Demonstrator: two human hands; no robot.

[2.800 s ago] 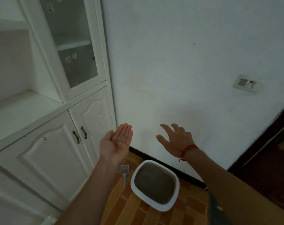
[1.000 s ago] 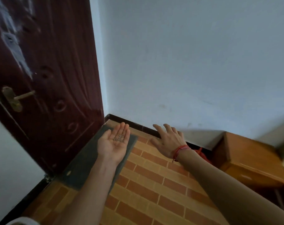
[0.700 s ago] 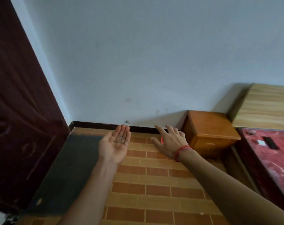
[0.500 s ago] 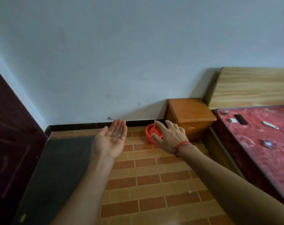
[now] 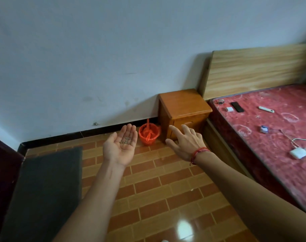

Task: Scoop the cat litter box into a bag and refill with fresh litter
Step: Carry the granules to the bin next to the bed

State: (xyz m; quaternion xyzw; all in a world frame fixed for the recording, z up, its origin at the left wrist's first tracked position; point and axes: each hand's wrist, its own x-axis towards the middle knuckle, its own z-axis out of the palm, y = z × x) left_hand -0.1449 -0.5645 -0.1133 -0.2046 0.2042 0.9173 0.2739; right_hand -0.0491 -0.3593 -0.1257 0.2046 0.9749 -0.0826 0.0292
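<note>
Fingers [image 5: 129, 132] of left hand [image 5: 120, 148] together, palm up, cradling litter grains [image 5: 125, 140] against spilling; right hand [image 5: 185, 144] spread, empty, toward orange bin [image 5: 148, 135].

My left hand [image 5: 120, 148] palm up, flat, small heap of litter grains [image 5: 125, 140] resting at base of fingers. My right hand [image 5: 185, 143] palm down, fingers spread, holding nothing, red string [image 5: 199, 151] round wrist. Beyond both: orange bucket [image 5: 149, 134] on tiled floor [image 5: 166, 189], against wall, just beside wooden nightstand [image 5: 183, 105]. Bed [image 5: 271, 137] at right, dark mat [image 5: 44, 189] at left.
</note>
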